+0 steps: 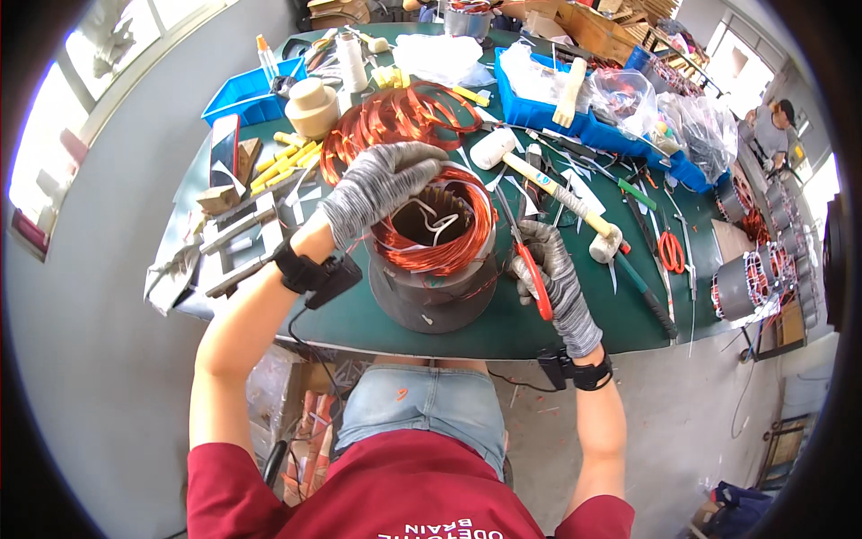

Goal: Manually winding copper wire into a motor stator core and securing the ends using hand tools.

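In front of me on the green table stands a grey motor stator (431, 292), with a thick ring of copper winding (473, 241) around its top opening. A loop of white cord (438, 221) shows inside the bore. My left hand (382, 187), in a grey striped glove, lies over the far left side of the winding, its fingers stretched out to the right. To the right of the stator, my gloved right hand (555, 283) is closed round the red-handled scissors (532, 269). Their blades point up and away, beside the winding.
Behind the stator lie loose copper coils (386, 121). A white-headed mallet (493, 149) lies at the right, near red-handled snips (671, 252). Blue bins (530, 108) line the back. Yellow tubes (283, 166) and a metal frame (242, 229) are at left. Another person (770, 130) is far right.
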Tool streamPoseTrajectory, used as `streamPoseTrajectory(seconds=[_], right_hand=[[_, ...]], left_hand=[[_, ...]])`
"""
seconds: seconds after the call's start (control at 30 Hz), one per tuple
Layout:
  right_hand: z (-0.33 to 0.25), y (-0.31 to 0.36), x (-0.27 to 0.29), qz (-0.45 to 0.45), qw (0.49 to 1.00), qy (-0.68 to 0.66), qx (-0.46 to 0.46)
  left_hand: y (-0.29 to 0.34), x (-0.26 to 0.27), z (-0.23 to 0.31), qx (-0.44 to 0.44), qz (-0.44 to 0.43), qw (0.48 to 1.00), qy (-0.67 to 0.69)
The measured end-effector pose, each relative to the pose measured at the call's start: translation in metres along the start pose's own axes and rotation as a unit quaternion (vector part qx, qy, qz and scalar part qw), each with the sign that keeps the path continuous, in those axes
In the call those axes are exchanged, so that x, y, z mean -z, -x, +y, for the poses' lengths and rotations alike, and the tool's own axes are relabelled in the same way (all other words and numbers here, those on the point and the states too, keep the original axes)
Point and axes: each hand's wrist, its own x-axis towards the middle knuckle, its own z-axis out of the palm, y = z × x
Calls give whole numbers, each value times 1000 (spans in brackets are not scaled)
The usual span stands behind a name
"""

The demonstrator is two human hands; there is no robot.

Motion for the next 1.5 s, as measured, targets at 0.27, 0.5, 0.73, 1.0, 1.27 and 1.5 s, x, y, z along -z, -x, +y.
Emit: streamPoseTrajectory(seconds=[0.27, 0.5, 0.73, 1.0, 1.27, 1.5], right_hand=[[1, -2, 13, -26, 998, 44, 39], [14, 17, 4, 60, 960, 206, 180], [7, 4, -1, -18, 999, -37, 14], [19, -5, -1, 12, 982, 102, 159], [14, -16, 3, 1, 961, 162, 222], [-16, -23, 15, 4, 903, 326, 280]], left_hand=[[1, -4, 5, -36, -8, 999, -7], [-4, 2, 13, -64, -50, 994, -77], [-13, 3, 19, -3, -78, 996, -43], [-12, -1, 20, -4, -50, 999, -2], [-17, 3, 20, -33, -81, 994, -67], [-44, 6, 8, -99, -194, 976, 4]])
